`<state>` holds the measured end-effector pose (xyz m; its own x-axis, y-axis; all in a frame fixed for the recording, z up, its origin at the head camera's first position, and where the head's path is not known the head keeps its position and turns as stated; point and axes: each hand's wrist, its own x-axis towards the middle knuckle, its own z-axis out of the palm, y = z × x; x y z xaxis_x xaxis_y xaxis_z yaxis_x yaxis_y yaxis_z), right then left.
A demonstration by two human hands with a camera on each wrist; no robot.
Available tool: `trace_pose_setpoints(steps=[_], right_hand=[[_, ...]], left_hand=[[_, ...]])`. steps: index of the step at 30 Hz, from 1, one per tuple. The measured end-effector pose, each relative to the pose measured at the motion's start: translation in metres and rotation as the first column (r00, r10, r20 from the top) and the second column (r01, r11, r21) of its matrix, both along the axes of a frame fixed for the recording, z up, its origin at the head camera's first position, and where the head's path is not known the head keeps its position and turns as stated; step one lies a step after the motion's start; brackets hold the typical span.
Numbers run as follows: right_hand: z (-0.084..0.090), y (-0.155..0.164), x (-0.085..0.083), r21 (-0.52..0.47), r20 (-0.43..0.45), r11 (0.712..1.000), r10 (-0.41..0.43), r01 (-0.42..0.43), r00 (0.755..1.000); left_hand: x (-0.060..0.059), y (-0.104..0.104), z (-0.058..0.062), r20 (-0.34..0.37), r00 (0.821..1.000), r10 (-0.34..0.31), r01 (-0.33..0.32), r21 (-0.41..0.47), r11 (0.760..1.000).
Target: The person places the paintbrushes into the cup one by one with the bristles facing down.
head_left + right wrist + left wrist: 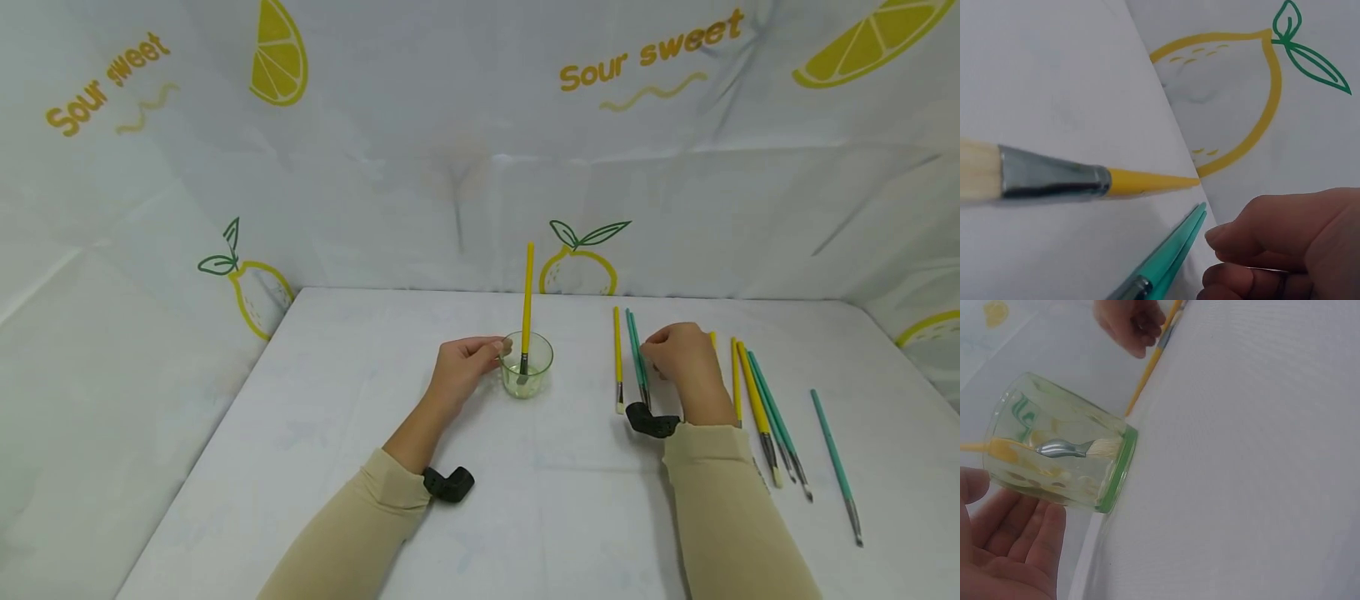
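Observation:
My left hand [463, 367] holds a greenish clear glass [540, 379] near its rim. In the left wrist view the thumb is at the rim and the fingers lie along the side of the glass. A yellow-handled paintbrush [527, 300] stands in the glass with its pale bristles down. My right hand [684, 367] is just right of two teal paintbrushes [637, 350], its fingers loosely curled with nothing seen between them. Left of the teal pair lies a yellow paintbrush [618, 358], its flat bristles [979, 172] large in the right wrist view.
Right of my right forearm lie several yellow and teal paintbrushes [757, 400], side by side. Another teal paintbrush [836, 462] lies apart at the far right. A white cloth with lemon prints [465, 150] hangs behind the white table [337, 400].

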<state>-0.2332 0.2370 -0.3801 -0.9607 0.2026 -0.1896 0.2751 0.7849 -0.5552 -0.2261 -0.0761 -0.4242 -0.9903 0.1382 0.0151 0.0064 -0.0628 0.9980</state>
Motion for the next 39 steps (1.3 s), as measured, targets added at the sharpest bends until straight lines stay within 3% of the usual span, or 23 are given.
trace_pose_setpoints(steps=[4,10,18,29,34,39], right_hand=[[-0.004,0.002,-0.003,0.028,0.038,0.999,0.025,-0.026,0.999],[-0.009,0.001,-0.004,0.019,0.024,0.999,0.040,-0.041,0.999],[-0.011,-0.005,-0.003,0.028,-0.013,1.000,0.014,-0.013,1.000],[-0.010,-0.009,-0.005,0.072,0.030,0.997,-0.006,0.004,1.000],[0.000,-0.011,-0.002,0.036,-0.043,0.999,0.009,-0.007,0.999],[0.015,-0.017,0.005,-0.018,-0.183,0.999,0.029,-0.033,0.983]], left_hand=[[0.001,0.000,0.001,0.004,1.000,-0.002,0.002,0.002,1.000],[0.001,0.000,0.002,0.007,1.000,-0.004,0.004,0.010,1.000],[0.002,0.000,0.002,0.004,1.000,-0.004,0.004,0.004,1.000],[0.001,-0.001,0.002,0.010,1.000,-0.001,0.001,-0.005,1.000],[0.001,-0.001,0.002,0.006,1.000,-0.001,0.001,-0.005,1.000],[0.003,0.000,0.003,-0.001,1.000,-0.001,0.001,0.016,1.000]])
